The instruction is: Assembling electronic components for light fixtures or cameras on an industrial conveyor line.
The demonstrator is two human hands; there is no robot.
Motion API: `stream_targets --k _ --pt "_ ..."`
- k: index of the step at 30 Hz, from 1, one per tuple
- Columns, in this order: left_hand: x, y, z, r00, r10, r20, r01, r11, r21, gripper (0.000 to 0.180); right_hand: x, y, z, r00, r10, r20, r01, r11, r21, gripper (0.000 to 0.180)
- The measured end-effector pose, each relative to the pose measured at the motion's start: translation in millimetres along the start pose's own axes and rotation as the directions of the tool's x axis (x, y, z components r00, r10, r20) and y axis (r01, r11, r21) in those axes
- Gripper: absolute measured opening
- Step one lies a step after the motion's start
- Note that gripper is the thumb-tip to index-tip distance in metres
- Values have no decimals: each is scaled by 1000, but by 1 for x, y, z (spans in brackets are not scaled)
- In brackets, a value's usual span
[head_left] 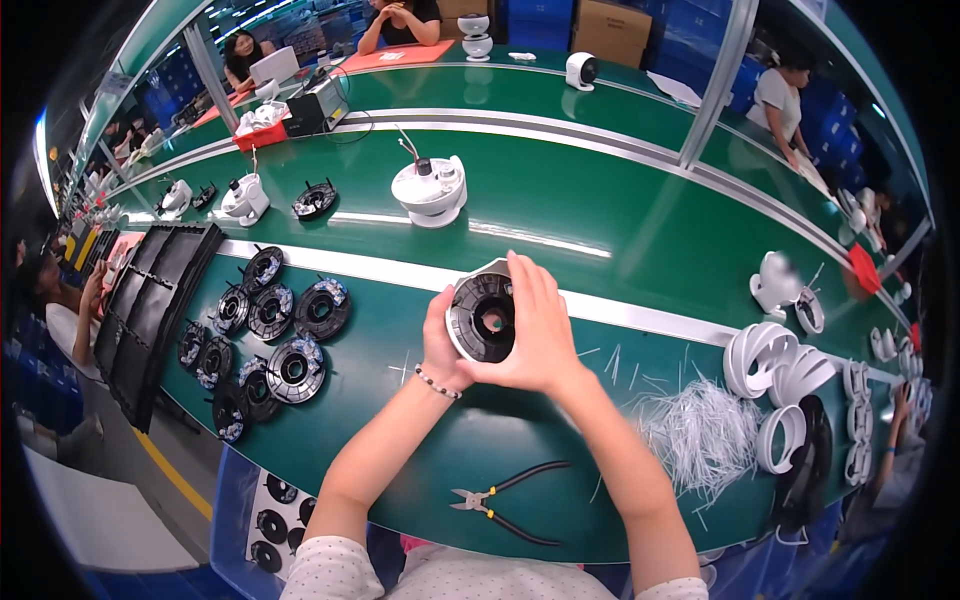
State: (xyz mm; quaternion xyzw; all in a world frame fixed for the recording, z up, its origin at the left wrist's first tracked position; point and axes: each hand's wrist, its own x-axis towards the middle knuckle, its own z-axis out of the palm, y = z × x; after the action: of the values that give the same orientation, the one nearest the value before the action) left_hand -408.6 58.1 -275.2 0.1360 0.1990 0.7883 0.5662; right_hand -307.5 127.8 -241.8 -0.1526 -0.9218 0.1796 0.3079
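Both my hands hold one round part [482, 318] above the green workbench: a black ring-shaped insert sitting inside a white rim. My left hand [440, 345] grips its left side from below, a bead bracelet on that wrist. My right hand [540, 325] wraps over its right side, fingers pointing up along the rim. The middle hole of the part faces me.
Several black round parts [272, 335] lie to the left beside a black tray [150, 300]. Black-handled pliers [505, 497] rest near the front edge. A heap of white cable ties [700, 430] and white rings [775, 365] sit right. A white round unit [430, 190] stands beyond.
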Motion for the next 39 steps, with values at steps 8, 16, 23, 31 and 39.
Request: stream_targets --k 8,16,23,31,39 --pt "-3 -5 -1 994 29 104 -32 999 26 56 -12 -11 15 966 141 -216 -147 989 -9 106" --pt "27 -8 -3 997 -67 -40 72 991 114 53 -30 8 30 936 162 -314 -148 987 69 100" --pt "158 -28 -45 978 -1 -209 11 999 48 32 -99 -38 -9 850 -39 525 18 999 46 87" --pt "220 -56 -62 853 392 -345 -159 825 543 32 -145 -54 -28 637 35 770 56 994 -92 97" --pt "145 10 -25 351 426 834 -628 -554 547 34 -151 -57 -63 664 63 745 18 995 -101 84"
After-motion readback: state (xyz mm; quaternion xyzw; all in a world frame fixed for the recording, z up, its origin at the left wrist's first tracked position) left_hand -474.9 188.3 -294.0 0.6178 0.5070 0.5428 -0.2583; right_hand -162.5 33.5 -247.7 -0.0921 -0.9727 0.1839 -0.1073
